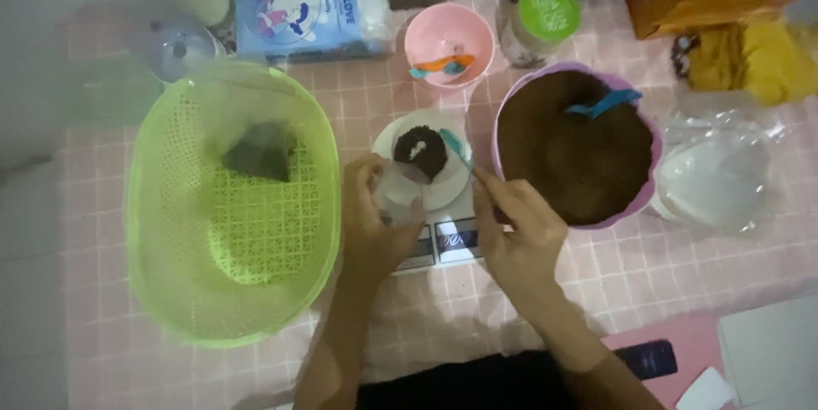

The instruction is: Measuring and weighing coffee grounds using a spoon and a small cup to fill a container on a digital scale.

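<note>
— What sits on the scale point(443, 244)?

— A small clear bag point(407, 184) on the white pan, with a dark brown heap point(420, 152) of powder at its mouth; the left hand point(371, 218) is closed on the bag's edge, holding it open; the right hand point(520, 235) pinches the handle of a teal spoon point(457, 147), whose bowl lies at the heap.

— And the other containers?

— The purple bowl point(652, 184), just right of the scale, is full of the same brown powder with a blue scoop point(603, 103) lying in it; the pink bowl point(449, 35) behind holds an orange and a teal spoon; the green basket point(170, 291) on the left holds one filled dark bag point(258, 153); a green-lidded jar point(545, 18) stands beside the pink bowl.
</note>
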